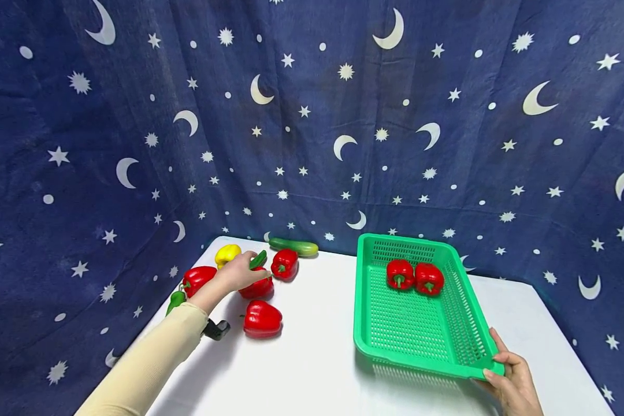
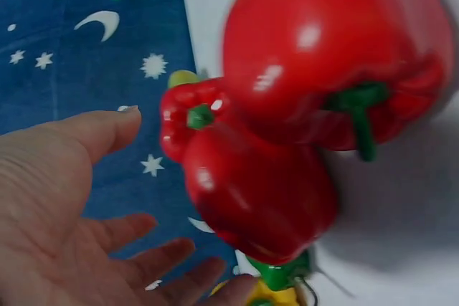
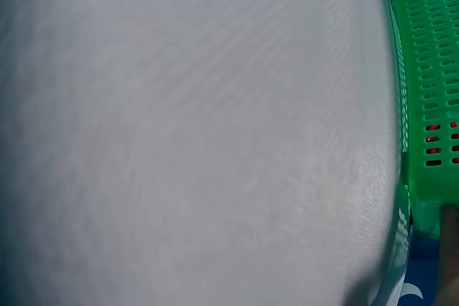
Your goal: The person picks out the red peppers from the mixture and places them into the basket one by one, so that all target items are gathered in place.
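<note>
My left hand [image 1: 239, 273] reaches over the vegetables at the left of the table. Its thumb and fingers are spread apart with nothing between them in the left wrist view, beside a red bell pepper [image 2: 262, 191]. That pepper [image 1: 256, 287] is partly hidden under the hand in the head view. A second red bell pepper [image 1: 262, 319] lies nearer the front, and a third [image 1: 285, 264] farther back. My right hand [image 1: 515, 381] grips the near right corner of a green plastic basket [image 1: 421, 361]. Two red bell peppers [image 1: 400, 274] sit inside, toward its far end.
Around the left hand lie a yellow bell pepper [image 1: 227, 255], another red pepper [image 1: 199, 279], green peppers [image 1: 175, 301] and a cucumber [image 1: 293, 247]. The white table [image 1: 312, 358] meets a blue star-patterned curtain [image 1: 312, 115] at the back and sides.
</note>
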A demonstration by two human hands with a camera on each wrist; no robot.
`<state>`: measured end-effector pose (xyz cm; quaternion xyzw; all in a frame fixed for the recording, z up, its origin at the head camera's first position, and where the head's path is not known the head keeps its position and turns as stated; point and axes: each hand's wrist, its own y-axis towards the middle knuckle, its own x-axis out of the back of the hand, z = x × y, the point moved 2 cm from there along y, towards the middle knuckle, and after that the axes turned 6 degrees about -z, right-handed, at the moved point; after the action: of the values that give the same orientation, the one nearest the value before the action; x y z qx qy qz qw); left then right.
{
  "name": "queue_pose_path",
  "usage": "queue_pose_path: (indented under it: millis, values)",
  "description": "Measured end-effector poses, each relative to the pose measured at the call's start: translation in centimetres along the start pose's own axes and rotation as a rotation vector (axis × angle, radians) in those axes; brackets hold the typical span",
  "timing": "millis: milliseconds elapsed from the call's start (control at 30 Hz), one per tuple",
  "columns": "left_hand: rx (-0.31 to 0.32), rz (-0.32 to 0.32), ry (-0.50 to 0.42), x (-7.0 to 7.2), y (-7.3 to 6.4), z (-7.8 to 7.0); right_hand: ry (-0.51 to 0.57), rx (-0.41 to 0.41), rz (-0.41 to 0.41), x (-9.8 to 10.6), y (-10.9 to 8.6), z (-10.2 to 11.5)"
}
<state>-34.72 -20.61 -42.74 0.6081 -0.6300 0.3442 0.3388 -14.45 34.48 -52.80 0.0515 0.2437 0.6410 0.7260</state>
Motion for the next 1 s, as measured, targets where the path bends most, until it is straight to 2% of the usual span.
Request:
queue_pose_path:
  millis: [167, 333, 500, 733, 867, 1000]
  values:
    - [0.059, -0.013, 0.114, -1.0, -0.5, 0.6, -0.018, -0.038, -0.021, 0.2, -0.3, -0.2]
    - [0.082, -0.022, 0.179, -1.4, -0.7, 1.0, -0.01, -0.025, -0.018, 0.2, -0.3, -0.2]
    - [0.097, -0.014, 0.177, -1.4, -0.4, 1.3, 0.01, -0.008, -0.009, 0.1, 0.0, -0.1]
    - [0.095, 0.006, 0.146, -1.6, -0.3, 1.6, -0.031, -0.012, -0.025, 0.0, -0.1, -0.1]
    - [0.063, 0.031, 0.127, -1.6, -0.4, 1.6, -0.043, -0.017, -0.036, -0.1, -0.2, -0.1]
    - [0.005, 0.064, 0.099, -1.6, -0.6, 1.5, -0.069, -0.037, -0.033, -0.2, -0.2, -0.1]
